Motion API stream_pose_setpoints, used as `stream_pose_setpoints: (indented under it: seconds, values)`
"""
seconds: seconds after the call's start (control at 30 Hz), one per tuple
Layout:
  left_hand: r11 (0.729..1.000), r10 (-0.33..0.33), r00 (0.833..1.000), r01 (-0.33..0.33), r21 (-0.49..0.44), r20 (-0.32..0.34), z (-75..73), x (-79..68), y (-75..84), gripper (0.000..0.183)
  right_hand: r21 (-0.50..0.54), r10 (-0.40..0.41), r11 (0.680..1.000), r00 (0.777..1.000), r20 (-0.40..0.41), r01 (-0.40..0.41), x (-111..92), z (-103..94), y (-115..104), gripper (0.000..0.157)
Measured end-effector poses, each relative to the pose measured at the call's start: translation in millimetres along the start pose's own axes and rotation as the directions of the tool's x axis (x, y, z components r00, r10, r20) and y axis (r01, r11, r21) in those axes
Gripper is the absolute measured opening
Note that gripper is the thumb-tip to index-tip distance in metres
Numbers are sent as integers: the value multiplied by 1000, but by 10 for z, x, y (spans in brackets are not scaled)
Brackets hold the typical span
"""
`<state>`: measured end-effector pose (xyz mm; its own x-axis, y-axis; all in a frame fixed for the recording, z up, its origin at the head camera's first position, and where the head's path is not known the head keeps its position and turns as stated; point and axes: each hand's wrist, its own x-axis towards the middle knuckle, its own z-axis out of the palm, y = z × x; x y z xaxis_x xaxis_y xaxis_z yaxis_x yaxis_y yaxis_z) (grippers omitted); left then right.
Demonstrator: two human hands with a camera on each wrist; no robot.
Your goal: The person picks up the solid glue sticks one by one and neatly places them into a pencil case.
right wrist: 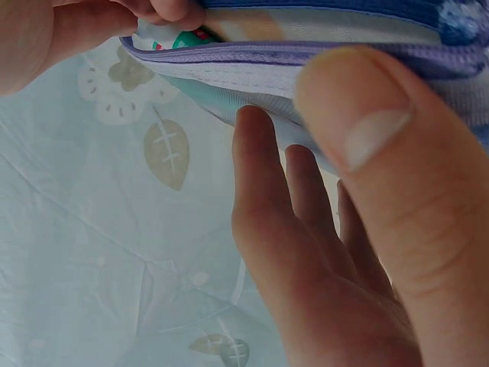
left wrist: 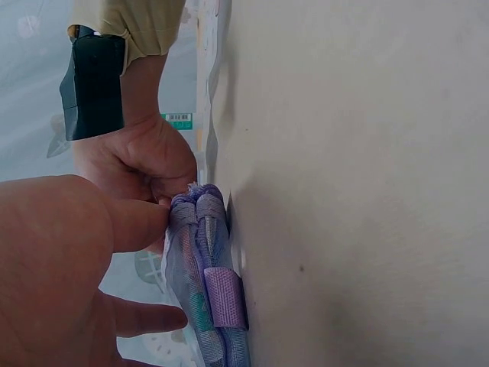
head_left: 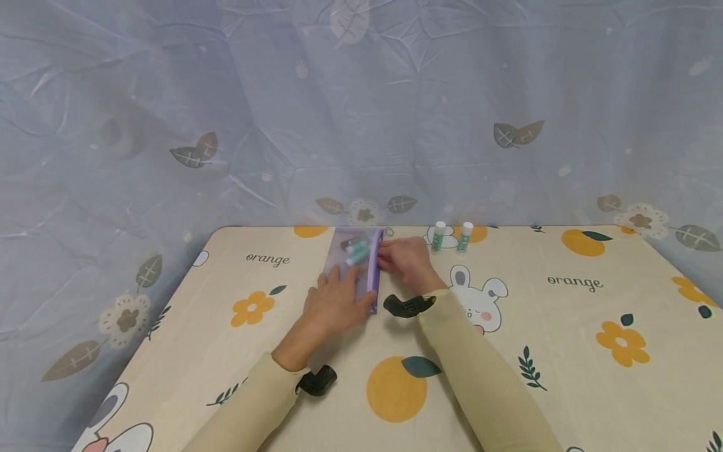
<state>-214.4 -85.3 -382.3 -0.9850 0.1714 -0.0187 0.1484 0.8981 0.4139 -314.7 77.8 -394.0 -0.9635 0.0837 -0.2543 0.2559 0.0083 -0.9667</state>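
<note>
A translucent pouch (head_left: pixel 363 285) with purple zipper edging lies flat near the table's back edge. Several green-and-white glue sticks (head_left: pixel 357 257) show through its mesh, along with a dark one. My left hand (head_left: pixel 334 304) rests on the pouch's near part, fingers spread, thumb beside the zipper edge. At the unzipped right side, my right hand (head_left: pixel 408 260) has curled fingers at the opening; in the right wrist view they pinch a glue stick (right wrist: pixel 187 40) there, partly hidden by the zipper edge. In the left wrist view, the pouch's end (left wrist: pixel 200 229) touches my left thumb.
Two more glue sticks stand upright right of the pouch, a nearer-left one (head_left: pixel 438 237) and another (head_left: pixel 465 238). A printed cloth (head_left: pixel 508 376) covers the table. Behind its back edge hangs a grey-blue patterned curtain (head_left: pixel 282 125).
</note>
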Motion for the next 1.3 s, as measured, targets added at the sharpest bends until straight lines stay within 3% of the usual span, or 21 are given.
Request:
stream_pose_setpoints:
  seconds: [0.33,0.87,1.13,1.3]
  values:
    - [1000,4,1000,-4,-4,3,-4,-3,-2,68,-36,-19,999,1000,-24,18,-15,-16,-33,30]
    - [1000,8,1000,-8,-1,-9,4,-18,-4,66,-113,-194,976,979,-59,186,-74,-40,-181,38]
    - [1000,6,1000,-6,4,-8,-4,-40,6,66,-82,-287,955,958,-3,286,-108,-108,-293,38]
    - [1000,11,1000,-10,1,-11,-14,-46,16,66,-76,-376,922,925,52,379,-157,-161,-374,39]
